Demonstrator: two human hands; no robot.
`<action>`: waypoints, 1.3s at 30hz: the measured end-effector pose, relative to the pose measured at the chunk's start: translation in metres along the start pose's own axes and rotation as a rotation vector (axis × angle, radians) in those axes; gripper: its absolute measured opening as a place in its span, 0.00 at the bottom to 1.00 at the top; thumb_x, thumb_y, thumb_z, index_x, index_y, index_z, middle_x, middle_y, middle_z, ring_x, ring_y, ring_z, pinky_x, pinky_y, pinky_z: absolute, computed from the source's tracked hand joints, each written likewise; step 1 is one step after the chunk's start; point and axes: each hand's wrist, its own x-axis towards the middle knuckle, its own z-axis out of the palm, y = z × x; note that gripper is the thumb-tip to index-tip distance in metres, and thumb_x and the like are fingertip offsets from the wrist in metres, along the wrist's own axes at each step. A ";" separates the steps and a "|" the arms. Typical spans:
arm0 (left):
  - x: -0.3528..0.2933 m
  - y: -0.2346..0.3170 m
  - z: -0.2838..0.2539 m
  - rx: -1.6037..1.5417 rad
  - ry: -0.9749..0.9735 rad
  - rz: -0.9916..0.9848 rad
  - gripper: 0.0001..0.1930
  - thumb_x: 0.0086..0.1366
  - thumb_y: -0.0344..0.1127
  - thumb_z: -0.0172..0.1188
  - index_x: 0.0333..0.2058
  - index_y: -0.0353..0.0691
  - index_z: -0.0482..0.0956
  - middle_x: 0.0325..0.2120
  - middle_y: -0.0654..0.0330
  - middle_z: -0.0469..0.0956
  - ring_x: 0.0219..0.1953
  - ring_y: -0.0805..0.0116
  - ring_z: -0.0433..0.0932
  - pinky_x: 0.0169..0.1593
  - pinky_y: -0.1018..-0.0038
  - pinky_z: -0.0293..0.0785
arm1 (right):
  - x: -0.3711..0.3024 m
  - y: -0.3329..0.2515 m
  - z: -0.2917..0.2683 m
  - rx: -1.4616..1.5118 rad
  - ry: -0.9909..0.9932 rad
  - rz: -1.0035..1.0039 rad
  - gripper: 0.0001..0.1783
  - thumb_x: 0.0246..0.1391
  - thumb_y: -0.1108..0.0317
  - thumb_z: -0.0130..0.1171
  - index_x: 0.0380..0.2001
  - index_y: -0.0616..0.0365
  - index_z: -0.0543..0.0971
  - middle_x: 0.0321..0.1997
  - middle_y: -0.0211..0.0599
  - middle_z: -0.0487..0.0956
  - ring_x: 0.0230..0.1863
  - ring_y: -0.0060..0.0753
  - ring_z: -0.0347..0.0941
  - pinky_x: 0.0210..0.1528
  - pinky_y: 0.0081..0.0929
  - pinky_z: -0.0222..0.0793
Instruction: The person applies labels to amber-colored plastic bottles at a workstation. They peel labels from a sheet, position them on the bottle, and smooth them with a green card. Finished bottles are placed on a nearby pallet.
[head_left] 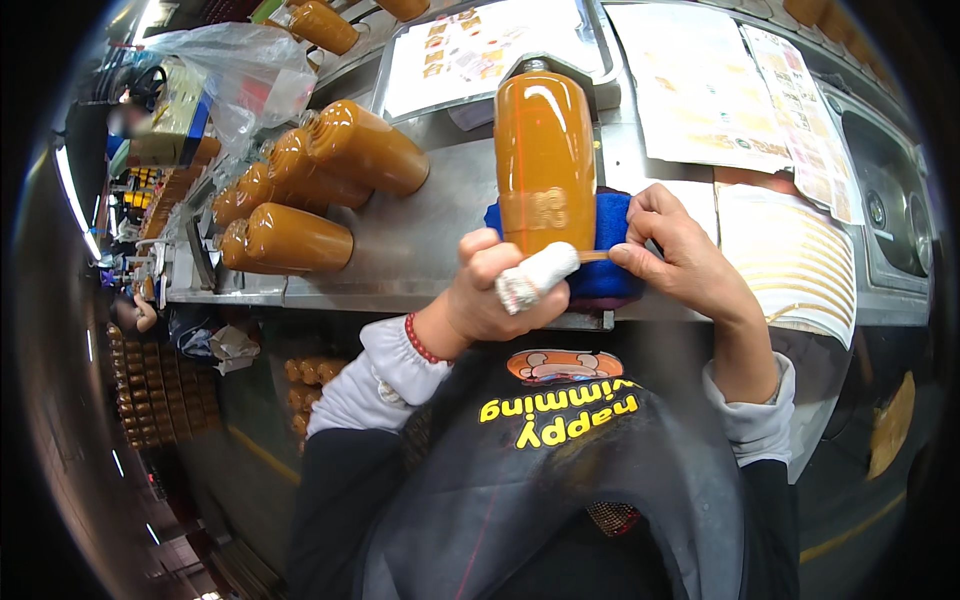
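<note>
A glossy amber-brown bottle lies on a blue cloth pad at the counter's front edge, its neck pointing away from me and its base toward me. At the base a thin gold strip stretches between my hands. My right hand pinches its right end between thumb and fingers. My left hand is closed beside the base, with a white cloth wrap that seems to cover its thumb. That wrap's tip meets the strip's left end. The left fingertips are partly hidden.
Several similar bottles lie on the metal counter to the left, near a clear plastic bag. A sheet with curved gold strips lies right, below printed sheets. Beyond is a sink. A tray holds more printed sheets.
</note>
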 end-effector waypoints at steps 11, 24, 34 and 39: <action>0.006 0.001 0.009 -0.067 -0.011 0.003 0.15 0.39 0.34 0.67 0.29 0.59 0.81 0.46 0.75 0.77 0.46 0.64 0.62 0.43 0.65 0.60 | 0.000 0.002 0.002 -0.050 0.016 -0.004 0.17 0.57 0.66 0.67 0.26 0.64 0.70 0.39 0.42 0.65 0.42 0.40 0.65 0.48 0.32 0.66; 0.026 0.006 -0.005 0.012 -0.165 0.025 0.20 0.54 0.37 0.66 0.48 0.62 0.83 0.51 0.72 0.77 0.57 0.68 0.66 0.63 0.57 0.53 | -0.002 0.009 0.007 -0.144 0.091 -0.028 0.15 0.56 0.68 0.66 0.26 0.63 0.70 0.42 0.45 0.68 0.46 0.45 0.67 0.52 0.36 0.67; -0.011 0.018 -0.007 -0.173 -0.011 -0.585 0.30 0.67 0.41 0.64 0.64 0.38 0.66 0.56 0.47 0.78 0.64 0.46 0.72 0.75 0.43 0.30 | -0.005 -0.012 0.010 -0.080 0.202 0.019 0.11 0.53 0.69 0.68 0.31 0.63 0.75 0.45 0.48 0.71 0.51 0.51 0.69 0.56 0.39 0.67; -0.014 0.020 -0.006 -0.510 -0.043 -0.780 0.33 0.73 0.50 0.56 0.66 0.32 0.62 0.64 0.42 0.67 0.70 0.42 0.60 0.75 0.48 0.36 | -0.009 -0.018 0.023 -0.078 0.266 -0.152 0.12 0.49 0.73 0.70 0.33 0.62 0.76 0.47 0.46 0.71 0.51 0.50 0.69 0.55 0.38 0.67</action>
